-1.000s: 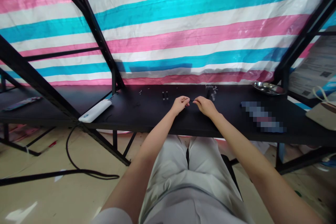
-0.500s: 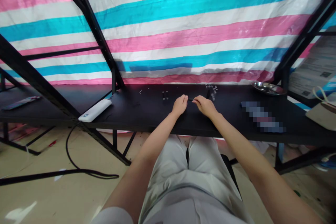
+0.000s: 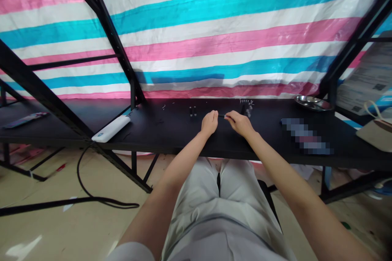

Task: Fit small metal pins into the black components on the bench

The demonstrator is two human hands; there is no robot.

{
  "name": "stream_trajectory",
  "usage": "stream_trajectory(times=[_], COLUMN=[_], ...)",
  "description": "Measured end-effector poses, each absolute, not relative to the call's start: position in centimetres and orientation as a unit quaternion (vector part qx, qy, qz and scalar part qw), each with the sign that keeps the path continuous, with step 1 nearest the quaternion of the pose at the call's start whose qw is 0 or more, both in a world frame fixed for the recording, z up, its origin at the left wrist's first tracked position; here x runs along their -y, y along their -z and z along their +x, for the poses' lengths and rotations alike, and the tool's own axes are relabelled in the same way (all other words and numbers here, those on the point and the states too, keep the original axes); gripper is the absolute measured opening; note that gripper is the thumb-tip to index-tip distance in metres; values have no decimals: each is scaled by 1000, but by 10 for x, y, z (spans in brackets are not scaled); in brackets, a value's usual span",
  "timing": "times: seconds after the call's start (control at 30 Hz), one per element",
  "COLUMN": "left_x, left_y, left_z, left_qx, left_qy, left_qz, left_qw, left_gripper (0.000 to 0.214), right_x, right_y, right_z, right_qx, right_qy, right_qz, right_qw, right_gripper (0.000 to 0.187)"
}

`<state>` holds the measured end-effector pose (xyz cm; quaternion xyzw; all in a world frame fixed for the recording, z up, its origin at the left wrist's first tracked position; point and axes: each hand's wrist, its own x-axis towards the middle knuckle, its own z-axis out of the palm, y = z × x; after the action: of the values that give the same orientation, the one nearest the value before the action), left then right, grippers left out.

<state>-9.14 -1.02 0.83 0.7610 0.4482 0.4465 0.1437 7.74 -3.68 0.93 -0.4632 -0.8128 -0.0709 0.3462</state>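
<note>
Above the black table (image 3: 171,134), my left hand (image 3: 210,123) is closed on one end of a thin black rod-like piece (image 3: 221,116). My right hand (image 3: 239,122) pinches the other end, where a small light tip shows at the fingers. The piece lies level between the two hands; its exact kind is too small to tell. Left of my left hand, two short dark pieces with pale ends (image 3: 192,111) stand side by side. Behind my right hand are more dark pieces (image 3: 243,109), several clear small caps (image 3: 249,110) and a row of tiny white bits (image 3: 246,101).
A white power bank (image 3: 112,129) lies by the frame post at left, with a black cable (image 3: 80,171) hanging down. At right are a shiny metal dish (image 3: 312,103), a blurred-out packet (image 3: 306,136) and a beige bag (image 3: 375,134). A striped tarp (image 3: 214,32) hangs behind.
My hands have drawn very slightly apart, so more of the black piece and a light tip show between them. The rest stays where it was.
</note>
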Motion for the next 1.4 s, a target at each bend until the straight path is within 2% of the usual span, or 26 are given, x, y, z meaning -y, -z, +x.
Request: stream_trajectory(times=[0.53, 0.73, 0.83, 0.97, 1.1, 1.27, 1.4], left_x=[7, 2, -2, -3, 3, 9, 9], left_y=[-8, -4, 1, 4, 1, -2, -1], left_z=[-93, -92, -93, -92, -91, -91, -91], left_qx=[-456, -462, -473, -432, -366, -359, -357], left_qy=[-452, -452, -450, -416, -375, -352, -362], left_qz=[751, 748, 742, 783, 837, 847, 843], left_qw=[153, 150, 153, 162, 155, 172, 174], left_gripper=[32, 16, 10, 13, 17, 22, 29], right_x=[37, 31, 28, 27, 25, 21, 21], right_y=[-7, -3, 0, 1, 5, 10, 7], right_z=[83, 89, 92, 89, 85, 85, 87], right_qx=[787, 774, 756, 780, 824, 824, 805], right_qy=[71, 93, 96, 85, 68, 70, 58], right_qz=[-508, -562, -583, -535, -478, -499, -529], right_qw=[342, 277, 280, 313, 297, 260, 261], right_gripper=[36, 27, 26, 28, 25, 19, 18])
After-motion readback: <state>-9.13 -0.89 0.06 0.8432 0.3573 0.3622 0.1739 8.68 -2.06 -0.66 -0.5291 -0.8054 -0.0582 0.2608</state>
